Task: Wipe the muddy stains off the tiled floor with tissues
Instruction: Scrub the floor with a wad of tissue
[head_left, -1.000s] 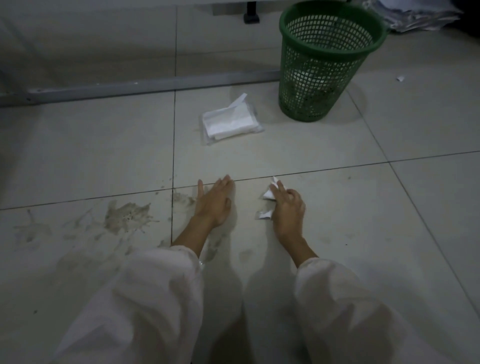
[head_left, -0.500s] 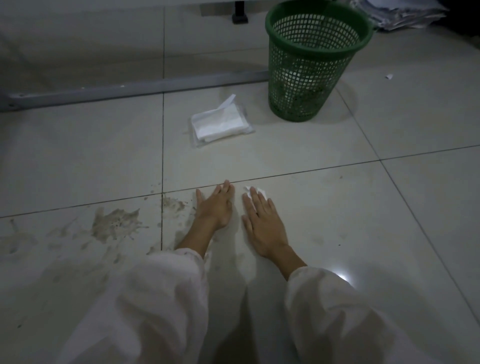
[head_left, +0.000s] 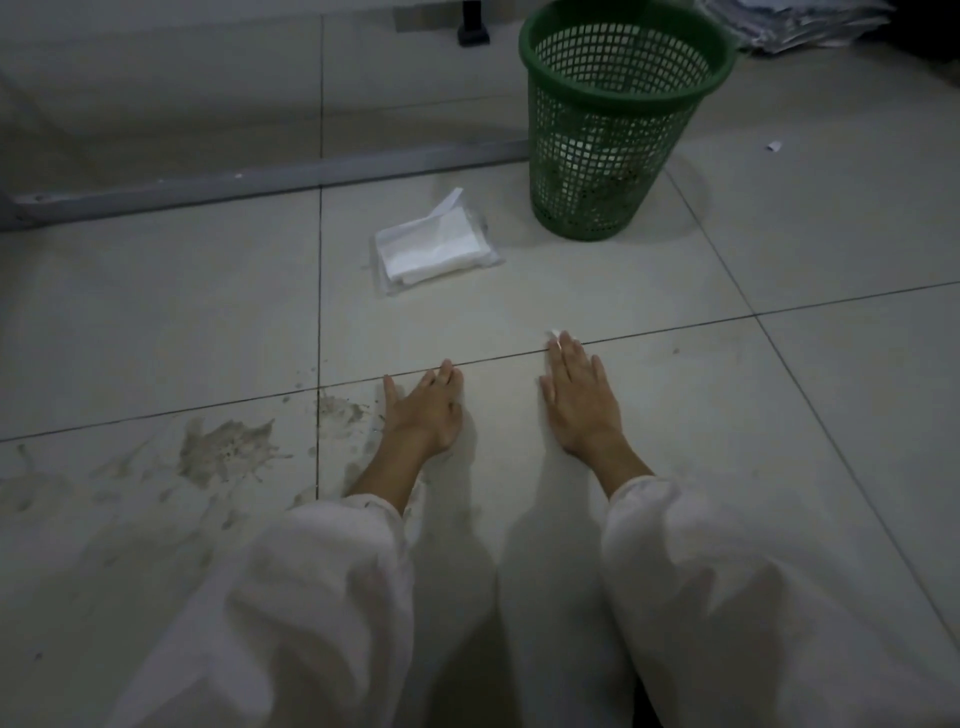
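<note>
I see the tissue (head_left: 552, 334) flat under my right hand (head_left: 582, 402), fingers straight, nearer me than the green basket (head_left: 613, 156). My left hand (head_left: 426, 410) lies flat, holding nothing, beside the mud stains (head_left: 223, 449).

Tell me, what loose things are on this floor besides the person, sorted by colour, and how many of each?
Green: 1, the mesh bin.
White: 4, the tissue pack, the tissue under the right hand, the paper scrap and the paper pile at the top edge.
Total: 5.
</note>
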